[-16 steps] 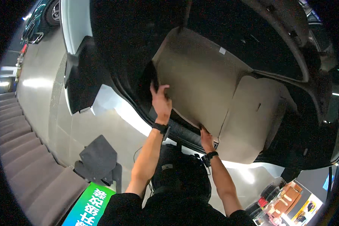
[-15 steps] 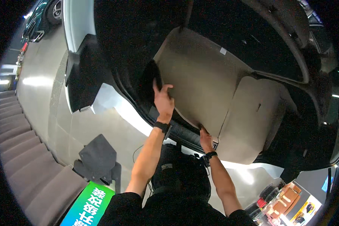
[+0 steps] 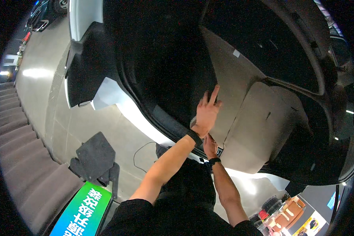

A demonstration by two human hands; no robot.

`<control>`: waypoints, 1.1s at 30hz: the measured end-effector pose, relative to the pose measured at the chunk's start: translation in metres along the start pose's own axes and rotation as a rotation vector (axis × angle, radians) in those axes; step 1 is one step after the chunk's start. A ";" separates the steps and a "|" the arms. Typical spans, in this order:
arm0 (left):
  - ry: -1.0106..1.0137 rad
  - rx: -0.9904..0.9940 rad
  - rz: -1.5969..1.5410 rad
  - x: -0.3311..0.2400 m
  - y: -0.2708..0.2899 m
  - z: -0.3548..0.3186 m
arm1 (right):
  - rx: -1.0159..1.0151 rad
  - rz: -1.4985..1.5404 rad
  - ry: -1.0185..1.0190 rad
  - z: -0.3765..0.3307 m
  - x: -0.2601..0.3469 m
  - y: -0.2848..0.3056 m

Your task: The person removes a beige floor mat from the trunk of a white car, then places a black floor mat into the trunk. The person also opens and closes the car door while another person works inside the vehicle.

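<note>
My left hand (image 3: 207, 114) reaches over a beige panel (image 3: 234, 74) inside a car, with the fingers spread against its edge. That edge borders a dark area (image 3: 173, 78) of the car interior. The panel looks soft like a seat part, and I cannot tell whether it is lifted. Beyond a long seam lies a second, rounded beige section (image 3: 259, 122). My right hand (image 3: 210, 147) is low at the near edge of the beige panel, by the door sill (image 3: 171, 124). Its fingertips are hidden behind my left wrist.
The open car door (image 3: 90, 67) stands to the left. A dark grey flat piece (image 3: 96, 153) lies on the floor (image 3: 63, 118) beside a green-blue sign (image 3: 82, 208). Ribbed grey seating (image 3: 27, 157) runs along the far left. A thin cable (image 3: 135, 157) curves across the floor near me.
My left hand has moved right, and the panel's left edge has shifted right with it. More dark interior shows on the left. My right hand has stayed near the lower edge.
</note>
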State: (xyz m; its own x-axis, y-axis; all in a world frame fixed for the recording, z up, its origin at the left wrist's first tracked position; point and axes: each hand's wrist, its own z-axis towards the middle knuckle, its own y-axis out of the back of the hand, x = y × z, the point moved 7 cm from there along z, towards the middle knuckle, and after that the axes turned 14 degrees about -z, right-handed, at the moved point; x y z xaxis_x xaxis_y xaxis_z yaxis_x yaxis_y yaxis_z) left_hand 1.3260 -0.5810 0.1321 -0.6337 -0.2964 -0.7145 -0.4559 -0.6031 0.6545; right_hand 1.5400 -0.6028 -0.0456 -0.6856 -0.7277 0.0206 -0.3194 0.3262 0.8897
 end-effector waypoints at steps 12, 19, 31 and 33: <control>-0.047 0.077 0.006 -0.002 -0.013 -0.002 | -0.005 0.154 0.050 -0.003 -0.017 -0.026; -0.082 0.146 0.057 -0.016 -0.069 0.013 | 0.067 0.061 0.058 0.003 -0.016 -0.077; -0.208 0.160 0.023 0.009 -0.154 0.006 | -0.002 1.745 -0.190 0.029 0.009 -0.043; -0.205 0.118 -0.020 0.016 -0.150 0.011 | -0.001 1.352 -0.179 0.036 0.009 -0.038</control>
State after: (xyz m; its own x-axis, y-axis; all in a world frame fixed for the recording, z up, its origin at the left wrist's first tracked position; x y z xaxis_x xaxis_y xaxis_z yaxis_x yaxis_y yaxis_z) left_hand 1.3776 -0.4874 0.0253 -0.7322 -0.1211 -0.6702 -0.5319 -0.5130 0.6737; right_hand 1.5224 -0.5999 -0.0958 -0.5342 0.2444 0.8093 0.6635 0.7145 0.2222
